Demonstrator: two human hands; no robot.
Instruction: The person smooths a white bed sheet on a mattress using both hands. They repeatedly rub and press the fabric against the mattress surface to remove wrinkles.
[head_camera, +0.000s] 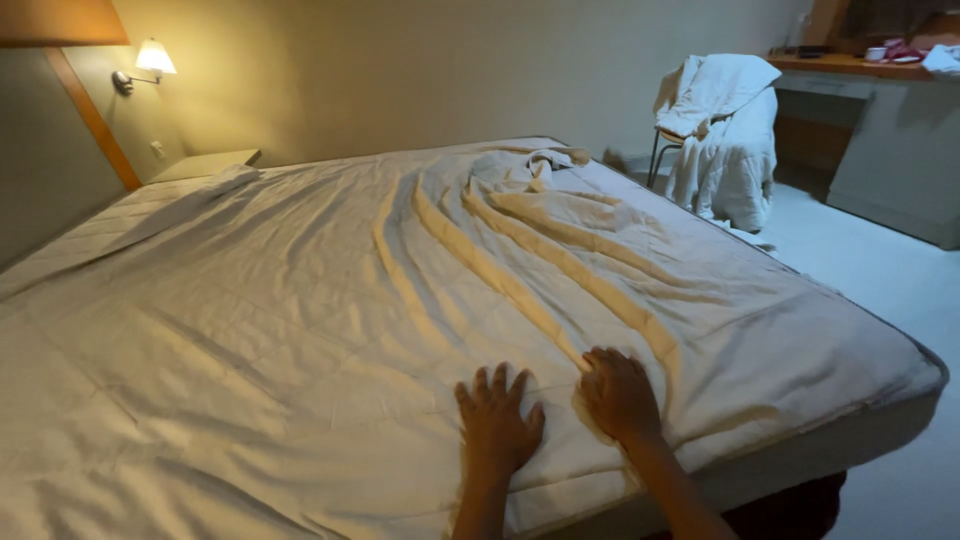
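Matt cream cloth sheet (300, 300), soft and rumpled into long ridges, under bare-skinned left hand (497, 425) and right hand (620, 395); quilted, stitched mattress (90, 225) showing at the far corner; padded white cloth duvet (725, 140) over a thin metal-framed chair (656, 155); smooth wooden worktop (840, 64); plain matt wall (450, 70)

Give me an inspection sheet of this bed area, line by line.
Surface: mattress, sheet-covered except its far left corner.
Job's things: white sheet, wrinkled, long folds running to the far end.
Clutter: bedding heaped on a chair.
Grips: left hand flat, fingers spread; right hand pressing on a fold; both empty.
Cables: nothing seen.
Surroundings: lit wall lamp, nightstand, desk with small items.
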